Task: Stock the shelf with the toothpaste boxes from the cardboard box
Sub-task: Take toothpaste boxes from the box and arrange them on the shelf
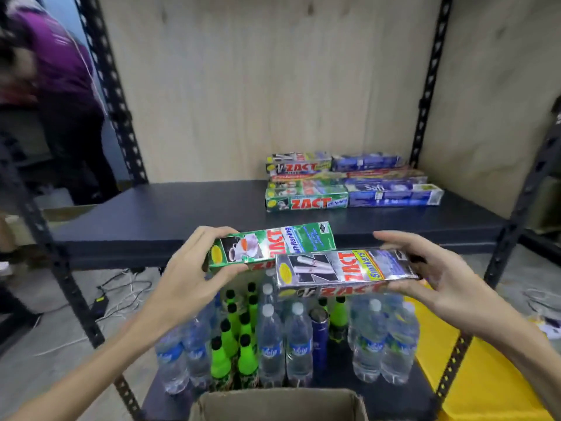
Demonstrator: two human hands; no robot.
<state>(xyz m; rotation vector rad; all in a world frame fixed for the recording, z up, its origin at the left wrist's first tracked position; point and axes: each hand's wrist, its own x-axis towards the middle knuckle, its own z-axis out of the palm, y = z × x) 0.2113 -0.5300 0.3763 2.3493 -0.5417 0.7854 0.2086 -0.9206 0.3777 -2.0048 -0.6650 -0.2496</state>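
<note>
The person stands at the rack with a toothpaste box in each grip. The left hand [194,262] pinches the near end of the green Whitening box [273,244], thumb underneath and fingers curled over the top. The right hand [437,268] holds the far end of the silver Smokers box [346,268], thumb below and fingers spread along the upper edge, not tightly closed. The silver box overlaps the green one, its inner end lying in front of and just across the green box's inner end, so the two touch between the grips.

Beyond both grips, further back and toward the right hand's side, the shelf [158,208] already carries a stack of toothpaste boxes [349,183], laid flat in two columns. Below the grips stand water bottles [270,341] and green bottles [221,357] on a lower level, and nearest the person is the open cardboard box [273,402].

From where I stand, the step is carrying this pair up to the stack. To do it well, I would separate the two boxes first so neither drags the other askew, then set each down flat with the label facing out, matching like with like: green onto the green column, silver wherever its kind sits. A one-ended hold lets a long box droop, so lower the free end first and slide it snug against its neighbour.
</note>
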